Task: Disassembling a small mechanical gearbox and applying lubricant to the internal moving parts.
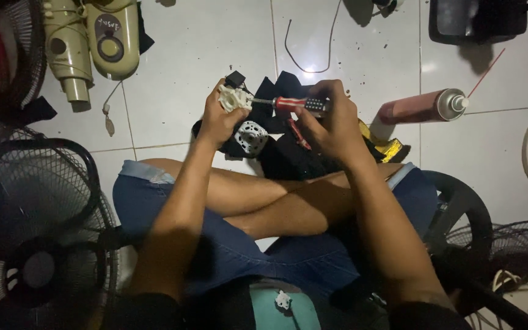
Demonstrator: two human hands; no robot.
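Over the crossed legs, the left hand [215,119] grips a small white part [234,98], closed tight around it. The right hand [334,122] is closed on a red screwdriver [291,104], its tip touching the part. Below lies a round motor [250,135] on black cloth [288,156]. A spray can [420,107] lies on the floor [203,43], off to the right.

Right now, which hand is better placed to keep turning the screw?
Right. The right hand grips the screwdriver, tip against the white part, which the left hand steadies.
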